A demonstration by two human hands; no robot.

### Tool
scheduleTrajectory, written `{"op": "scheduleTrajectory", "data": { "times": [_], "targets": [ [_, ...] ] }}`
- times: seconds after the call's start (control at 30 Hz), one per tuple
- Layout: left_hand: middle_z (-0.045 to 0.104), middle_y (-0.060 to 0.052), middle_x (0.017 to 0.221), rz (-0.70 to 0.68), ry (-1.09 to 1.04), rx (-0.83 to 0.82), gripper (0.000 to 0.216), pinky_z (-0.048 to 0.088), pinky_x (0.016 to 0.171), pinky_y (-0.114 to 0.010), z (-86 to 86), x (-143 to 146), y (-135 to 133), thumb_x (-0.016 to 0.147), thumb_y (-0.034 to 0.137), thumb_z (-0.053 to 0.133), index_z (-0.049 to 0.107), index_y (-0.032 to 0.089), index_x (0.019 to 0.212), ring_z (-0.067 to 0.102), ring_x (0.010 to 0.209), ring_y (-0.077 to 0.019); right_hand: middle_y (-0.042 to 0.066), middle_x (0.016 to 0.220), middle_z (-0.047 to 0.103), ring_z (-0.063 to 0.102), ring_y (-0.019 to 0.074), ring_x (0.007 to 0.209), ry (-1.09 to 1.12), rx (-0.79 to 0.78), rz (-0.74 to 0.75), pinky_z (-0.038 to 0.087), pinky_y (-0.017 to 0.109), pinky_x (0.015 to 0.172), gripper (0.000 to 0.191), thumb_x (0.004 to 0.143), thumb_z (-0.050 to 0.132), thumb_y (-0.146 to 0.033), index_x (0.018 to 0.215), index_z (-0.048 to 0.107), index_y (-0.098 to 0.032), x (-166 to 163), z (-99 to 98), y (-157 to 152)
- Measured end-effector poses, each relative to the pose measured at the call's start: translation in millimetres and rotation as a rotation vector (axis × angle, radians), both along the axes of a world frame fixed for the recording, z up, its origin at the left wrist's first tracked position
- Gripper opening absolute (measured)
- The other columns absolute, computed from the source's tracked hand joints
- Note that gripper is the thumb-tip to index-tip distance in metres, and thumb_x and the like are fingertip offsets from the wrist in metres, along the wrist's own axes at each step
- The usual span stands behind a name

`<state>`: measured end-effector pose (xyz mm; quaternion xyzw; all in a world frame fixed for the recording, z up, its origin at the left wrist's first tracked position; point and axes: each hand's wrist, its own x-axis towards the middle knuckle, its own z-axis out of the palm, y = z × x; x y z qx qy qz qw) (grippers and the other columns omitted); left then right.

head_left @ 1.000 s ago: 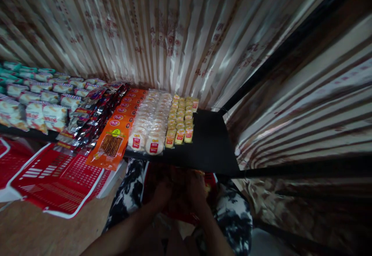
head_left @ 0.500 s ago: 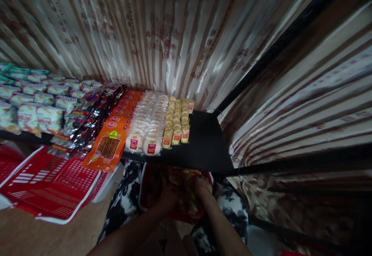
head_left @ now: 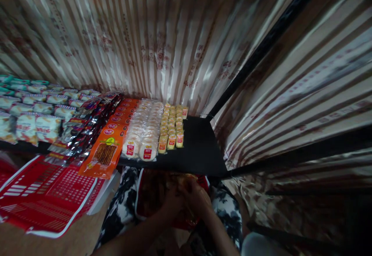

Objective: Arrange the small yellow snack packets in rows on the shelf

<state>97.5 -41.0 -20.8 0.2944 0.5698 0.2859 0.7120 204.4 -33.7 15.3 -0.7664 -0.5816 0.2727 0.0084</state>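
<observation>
A red basket (head_left: pixel 138 199) with a white rim sits between my knees, under the front edge of the black shelf (head_left: pixel 200 147). Dim yellowish wrapped snack packets fill it. Over the basket, my right hand (head_left: pixel 196 196) has its fingers closed on a yellow snack packet (head_left: pixel 188 176). My left hand (head_left: pixel 173 201) is right beside it, fingers curled in towards the same spot; what they hold is too dark to make out. On the shelf above stand rows of small yellow snack packets (head_left: pixel 171 128) and round white crackers (head_left: pixel 148 151) in clear wrap.
Orange snack bags (head_left: pixel 106 151) overhang the shelf edge, beside dark shiny packets (head_left: pixel 84 128) and white bags (head_left: pixel 48 128) further left. Another red basket (head_left: pixel 49 198) stands at the left. A pleated curtain (head_left: pixel 162 35) hangs behind, and a black post (head_left: pixel 247 73) slants at the right.
My hands have come closer together over the basket, and my right hand has lifted a yellow packet from among the others. The view has shifted slightly.
</observation>
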Motion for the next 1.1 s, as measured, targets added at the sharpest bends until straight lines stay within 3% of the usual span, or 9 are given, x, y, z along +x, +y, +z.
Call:
{"op": "scheduleTrajectory", "data": {
  "times": [0.13, 0.27, 0.5, 0.63, 0.73, 0.83, 1.0, 1.1],
  "targets": [
    [0.066, -0.008, 0.099, -0.037, 0.051, 0.254, 0.024, 0.044, 0.086, -0.027, 22.5, 1.6, 4.2, 0.07, 0.014, 0.053, 0.058, 0.017, 0.092, 0.059, 0.097, -0.0199, 0.01, 0.096, 0.068, 0.063, 0.0242, 0.093, 0.114, 0.167, -0.063, 0.043, 0.03, 0.077, 0.036, 0.079, 0.046, -0.046, 0.104, 0.053, -0.021, 0.8, 10.3, -0.3],
    [0.065, -0.006, 0.103, -0.046, 0.023, 0.346, 0.03, 0.043, 0.085, -0.024, 41.7, 3.7, 14.8, 0.072, 0.017, 0.048, 0.057, 0.016, 0.101, 0.058, 0.097, -0.0188, 0.007, 0.1, 0.068, 0.063, 0.0215, 0.092, 0.32, 0.334, -0.098, 0.045, 0.03, 0.081, 0.034, 0.08, 0.041, -0.045, 0.1, 0.056, -0.022, 12.4, 21.2, 3.0],
    [0.067, -0.005, 0.091, -0.055, -0.015, 0.468, 0.02, 0.045, 0.082, -0.027, 42.4, 22.1, 48.9, 0.069, 0.017, 0.052, 0.059, 0.016, 0.088, 0.059, 0.091, -0.0196, 0.006, 0.091, 0.07, 0.065, 0.0212, 0.087, 0.754, 0.393, -0.205, 0.049, 0.03, 0.08, 0.032, 0.07, 0.055, -0.045, 0.089, 0.064, -0.021, 36.3, 27.2, 20.1],
    [0.067, -0.007, 0.09, -0.125, 0.041, 0.453, 0.023, 0.047, 0.075, -0.027, 55.6, 37.8, 75.0, 0.076, 0.019, 0.048, 0.058, 0.014, 0.096, 0.061, 0.083, -0.0179, 0.006, 0.085, 0.07, 0.065, 0.0216, 0.081, 0.931, 0.443, -0.327, 0.05, 0.032, 0.078, 0.034, 0.064, 0.062, -0.045, 0.086, 0.063, -0.019, 44.6, 27.0, 42.3],
    [0.063, -0.012, 0.104, -0.09, 0.14, 0.433, 0.038, 0.047, 0.08, -0.026, 70.3, 52.6, 91.5, 0.077, 0.014, 0.043, 0.049, 0.01, 0.115, 0.061, 0.089, -0.0171, 0.008, 0.082, 0.07, 0.065, 0.022, 0.078, 0.926, 0.515, -0.454, 0.05, 0.033, 0.076, 0.041, 0.057, 0.066, -0.047, 0.085, 0.062, -0.018, 53.6, 26.3, 67.6],
    [0.048, -0.016, 0.129, -0.019, 0.273, 0.473, 0.053, 0.039, 0.096, -0.025, 81.7, 68.1, 104.2, 0.074, 0.005, 0.043, 0.041, 0.007, 0.126, 0.049, 0.115, -0.018, 0.008, 0.083, 0.069, 0.065, 0.0211, 0.077, 0.896, 0.589, -0.532, 0.051, 0.033, 0.075, 0.042, 0.054, 0.067, -0.046, 0.085, 0.061, -0.017, 63.9, 21.9, 99.0],
    [0.041, -0.012, 0.138, -0.038, 0.285, 0.431, 0.049, 0.021, 0.111, -0.03, 85.4, 89.4, 132.0, 0.08, 0.013, 0.042, 0.04, 0.009, 0.13, 0.034, 0.129, -0.0198, 0.006, 0.079, 0.068, 0.065, 0.019, 0.074, 0.874, 0.671, -0.506, 0.051, 0.03, 0.071, 0.037, 0.058, 0.064, -0.044, 0.084, 0.059, -0.017, 74.5, 7.9, 154.5],
    [0.043, -0.01, 0.137, -0.027, 0.242, 0.461, 0.044, 0.021, 0.111, -0.034, 77.9, 99.0, 157.0, 0.084, 0.015, 0.04, 0.042, 0.014, 0.128, 0.033, 0.13, -0.0211, 0.003, 0.072, 0.067, 0.064, 0.0184, 0.068, 0.793, 0.71, -0.446, 0.05, 0.029, 0.066, 0.032, 0.06, 0.061, -0.044, 0.079, 0.057, -0.019, 75.8, 0.6, 184.3]
  ]
}}
